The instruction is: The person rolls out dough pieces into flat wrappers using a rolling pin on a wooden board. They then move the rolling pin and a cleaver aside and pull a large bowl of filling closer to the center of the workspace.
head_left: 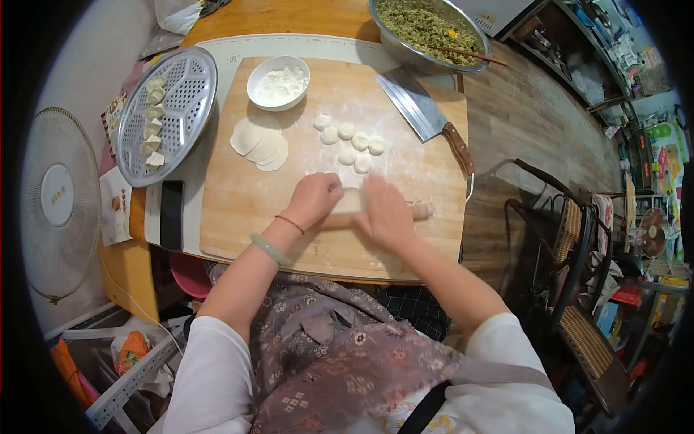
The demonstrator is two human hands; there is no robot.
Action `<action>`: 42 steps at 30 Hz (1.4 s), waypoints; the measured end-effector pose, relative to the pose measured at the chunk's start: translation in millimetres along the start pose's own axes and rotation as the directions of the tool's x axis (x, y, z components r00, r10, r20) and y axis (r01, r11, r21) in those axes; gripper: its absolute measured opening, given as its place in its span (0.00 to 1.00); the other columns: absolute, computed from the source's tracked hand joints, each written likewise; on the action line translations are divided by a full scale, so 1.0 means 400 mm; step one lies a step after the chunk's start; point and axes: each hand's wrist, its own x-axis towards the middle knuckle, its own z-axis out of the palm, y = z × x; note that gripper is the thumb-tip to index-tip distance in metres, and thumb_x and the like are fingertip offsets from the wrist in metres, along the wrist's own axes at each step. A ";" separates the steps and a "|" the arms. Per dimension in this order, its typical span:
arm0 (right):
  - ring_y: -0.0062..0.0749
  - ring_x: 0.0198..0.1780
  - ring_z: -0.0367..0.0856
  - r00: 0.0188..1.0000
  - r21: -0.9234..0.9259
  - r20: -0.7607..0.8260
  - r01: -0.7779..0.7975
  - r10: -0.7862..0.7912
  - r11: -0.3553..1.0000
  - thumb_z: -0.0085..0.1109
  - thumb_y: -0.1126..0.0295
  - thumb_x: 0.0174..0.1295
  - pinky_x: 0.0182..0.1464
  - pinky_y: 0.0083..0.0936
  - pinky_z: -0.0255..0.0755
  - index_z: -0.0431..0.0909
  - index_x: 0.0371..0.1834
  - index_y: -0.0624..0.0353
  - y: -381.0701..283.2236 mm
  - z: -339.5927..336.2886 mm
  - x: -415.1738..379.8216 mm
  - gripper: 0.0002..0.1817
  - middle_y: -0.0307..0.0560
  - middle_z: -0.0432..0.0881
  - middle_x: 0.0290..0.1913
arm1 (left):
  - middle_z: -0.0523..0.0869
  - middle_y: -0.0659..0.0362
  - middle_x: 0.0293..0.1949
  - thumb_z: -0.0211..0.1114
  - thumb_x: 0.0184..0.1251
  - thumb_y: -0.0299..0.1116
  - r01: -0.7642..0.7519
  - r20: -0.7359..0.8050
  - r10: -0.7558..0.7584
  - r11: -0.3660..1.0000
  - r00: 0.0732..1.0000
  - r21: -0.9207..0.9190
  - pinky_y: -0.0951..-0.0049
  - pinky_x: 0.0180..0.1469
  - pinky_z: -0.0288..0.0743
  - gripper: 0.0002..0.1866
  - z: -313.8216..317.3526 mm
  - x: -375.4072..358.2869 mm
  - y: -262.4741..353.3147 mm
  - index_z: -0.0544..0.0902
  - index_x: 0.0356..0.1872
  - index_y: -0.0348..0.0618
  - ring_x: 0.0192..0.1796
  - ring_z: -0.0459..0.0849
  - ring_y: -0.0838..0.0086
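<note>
Remotely, I log everything against the wooden board (238, 217), the largest item on the bench (289, 20). Steel bowl (405, 53) of chopped green mixture: beyond the board's far right corner; probably heavy, best taken by its rim. Cleaver (413, 103): on the board's right side, stiff, presumably sharp; handle only. Rolling pin (421, 210): near the board's front, right end exposed; hard, likely light, would roll if let go. Right hand (388, 210): blurred, over the pin; I cannot tell whether that grip closes round it or merely presses. Left hand (316, 199): grip narrow, fingertips gathered on the edge of the dough disc. Stacked wrappers (262, 143): left side of the board, overlapping; I judge them soft and prone to sticking, so lift singly by a rim. Dough disc (352, 199): front half of the board, between the hands; light, limp, easily torn, I expect. Hold lightly at the margin, keeping the centre free. Dough rounds (347, 156): smallest, clustered mid-board; soft, would dent under a firm pinch.
</note>
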 end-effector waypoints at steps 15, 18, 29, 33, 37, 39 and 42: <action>0.44 0.70 0.59 0.996 -0.039 0.036 0.077 -0.075 0.996 0.58 0.50 0.56 0.68 0.40 0.51 0.62 0.66 0.62 -0.046 0.011 -0.143 0.38 0.54 0.66 0.66 | 0.81 0.60 0.39 0.57 0.68 0.30 0.255 0.148 -0.247 0.487 0.958 -0.836 0.77 0.41 0.75 0.09 0.058 -0.083 -0.030 0.75 0.46 0.38 0.40 0.80 0.78; 0.39 0.67 0.63 0.997 -0.079 -0.013 0.075 -0.077 0.994 0.58 0.52 0.56 0.68 0.39 0.49 0.63 0.66 0.57 -0.048 0.027 -0.160 0.36 0.48 0.67 0.65 | 0.79 0.59 0.45 0.55 0.70 0.29 0.323 0.283 -0.318 0.081 0.905 -0.943 0.75 0.49 0.77 0.14 0.026 -0.089 -0.005 0.69 0.53 0.37 0.46 0.80 0.75; 0.35 0.65 0.66 0.998 -0.021 -0.051 0.027 -0.028 0.999 0.57 0.56 0.58 0.67 0.36 0.52 0.67 0.64 0.54 -0.054 0.019 -0.145 0.30 0.45 0.71 0.62 | 0.74 0.49 0.58 0.54 0.64 0.24 0.097 -0.559 -0.112 0.994 0.821 -0.058 0.64 0.65 0.63 0.22 -0.165 0.050 -0.042 0.67 0.61 0.37 0.63 0.70 0.60; 0.33 0.65 0.66 0.998 -0.009 -0.054 0.037 -0.038 0.999 0.55 0.57 0.59 0.68 0.33 0.52 0.67 0.64 0.54 -0.052 0.019 -0.146 0.29 0.44 0.72 0.62 | 0.72 0.47 0.60 0.56 0.59 0.21 -0.165 -0.334 0.237 0.959 0.912 0.231 0.64 0.65 0.62 0.23 0.011 0.143 -0.015 0.70 0.59 0.36 0.65 0.65 0.53; 0.33 0.63 0.68 0.995 -0.001 -0.097 0.038 -0.038 0.999 0.56 0.60 0.59 0.66 0.33 0.55 0.69 0.62 0.53 -0.048 0.023 -0.144 0.27 0.43 0.73 0.60 | 0.75 0.45 0.55 0.58 0.59 0.25 -0.171 -0.211 0.290 0.877 0.934 0.448 0.62 0.65 0.63 0.20 0.040 0.101 -0.042 0.73 0.55 0.36 0.59 0.69 0.50; 0.32 0.59 0.71 0.987 -0.003 -0.145 0.073 -0.072 0.997 0.56 0.63 0.58 0.63 0.33 0.58 0.72 0.59 0.50 -0.046 0.029 -0.147 0.23 0.42 0.75 0.56 | 0.76 0.47 0.52 0.60 0.58 0.26 -0.042 -0.238 0.139 0.928 0.961 0.370 0.63 0.60 0.66 0.19 0.013 0.049 -0.007 0.75 0.52 0.38 0.55 0.72 0.53; 0.32 0.54 0.74 0.973 0.057 -0.207 0.114 -0.100 0.992 0.56 0.67 0.56 0.60 0.33 0.61 0.75 0.55 0.47 -0.045 0.022 -0.142 0.20 0.40 0.77 0.49 | 0.79 0.51 0.44 0.64 0.56 0.27 0.180 -0.248 -0.130 0.965 0.960 0.189 0.66 0.50 0.72 0.16 0.000 0.017 -0.002 0.79 0.47 0.40 0.45 0.76 0.61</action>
